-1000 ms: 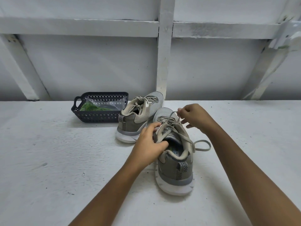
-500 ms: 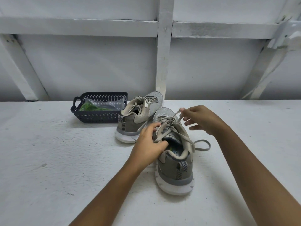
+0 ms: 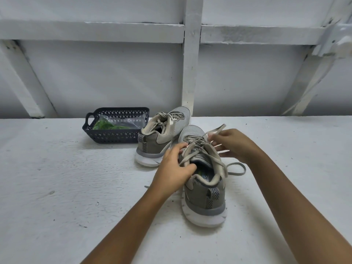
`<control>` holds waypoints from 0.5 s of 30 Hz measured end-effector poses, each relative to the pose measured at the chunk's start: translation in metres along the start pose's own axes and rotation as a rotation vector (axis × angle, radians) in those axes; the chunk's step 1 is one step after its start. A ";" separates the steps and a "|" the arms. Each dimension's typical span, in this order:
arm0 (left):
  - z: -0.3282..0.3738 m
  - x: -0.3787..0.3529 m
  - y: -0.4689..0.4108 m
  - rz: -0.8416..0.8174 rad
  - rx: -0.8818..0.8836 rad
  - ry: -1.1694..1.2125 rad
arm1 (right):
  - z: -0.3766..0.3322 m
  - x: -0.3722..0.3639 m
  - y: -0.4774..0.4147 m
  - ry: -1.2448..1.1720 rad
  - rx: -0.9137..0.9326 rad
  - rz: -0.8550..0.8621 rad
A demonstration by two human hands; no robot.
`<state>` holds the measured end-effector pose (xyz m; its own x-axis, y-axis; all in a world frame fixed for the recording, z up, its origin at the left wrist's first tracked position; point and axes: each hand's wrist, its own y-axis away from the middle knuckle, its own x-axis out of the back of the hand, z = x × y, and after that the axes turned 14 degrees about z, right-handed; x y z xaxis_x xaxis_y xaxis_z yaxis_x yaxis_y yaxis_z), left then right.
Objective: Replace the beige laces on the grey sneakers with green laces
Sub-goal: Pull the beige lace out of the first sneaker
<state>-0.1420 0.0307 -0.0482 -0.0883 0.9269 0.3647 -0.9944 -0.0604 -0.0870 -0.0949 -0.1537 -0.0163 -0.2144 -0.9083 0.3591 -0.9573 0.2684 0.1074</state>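
- White-painted wall (image 3: pixel 95 73) with a vertical post (image 3: pixel 191 63) and slanted braces fills the upper half of the frame; a rough white surface (image 3: pixel 57 187) fills the lower half.
- Basket (image 3: pixel 114 139), dark perforated plastic with a loop handle at its left end: stands on the surface left of centre, just beside the far shoe's heel.
- Plastic bag (image 3: pixel 131 121), clear: lies inside the basket.
- Green laces (image 3: pixel 105 126): bunched in the basket, at the bag's left end.
- Far sneaker (image 3: pixel 163 136), grey with a white sole: at centre, heel toward the camera, toe toward the post, laced in beige.
- Near sneaker (image 3: pixel 205 189), grey with a white sole: just right of and below the far one, heel toward the camera, its toe close to the far shoe's side.
- Beige lace (image 3: pixel 215 131): loosened across the near sneaker's eyelets; one strand rises above the toe, and another part lies in a loop on the surface to the shoe's right.
- Left hand (image 3: pixel 171 168): fingers curled over the near sneaker's left eyelet edge, thumb at the mouth of the shoe, gripping it.
- Right hand (image 3: pixel 232 143): above the shoe's right side, pinching the raised lace strand, remaining fingers loosely spread.
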 end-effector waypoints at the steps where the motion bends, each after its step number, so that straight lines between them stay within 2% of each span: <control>1: 0.000 0.000 0.000 0.000 0.000 0.001 | 0.002 -0.002 0.002 0.033 0.011 -0.023; 4: 0.001 0.000 0.001 0.000 0.001 0.001 | 0.001 -0.002 0.001 -0.012 0.050 0.070; 7: 0.000 0.000 0.000 -0.002 0.002 0.001 | -0.008 0.008 -0.005 -0.191 0.048 0.259; 9: 0.000 0.000 0.000 0.000 0.001 0.005 | -0.010 0.013 -0.009 -0.282 0.022 0.305; 11: 0.001 0.000 0.000 -0.001 0.000 0.000 | -0.009 0.012 -0.007 -0.261 -0.024 0.230; 15: 0.001 -0.001 0.000 0.003 0.009 0.011 | 0.003 0.002 0.001 -0.034 -0.022 -0.020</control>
<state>-0.1422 0.0293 -0.0473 -0.0904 0.9308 0.3543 -0.9946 -0.0662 -0.0797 -0.0974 -0.1565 -0.0181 -0.2022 -0.9240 0.3245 -0.9570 0.2568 0.1347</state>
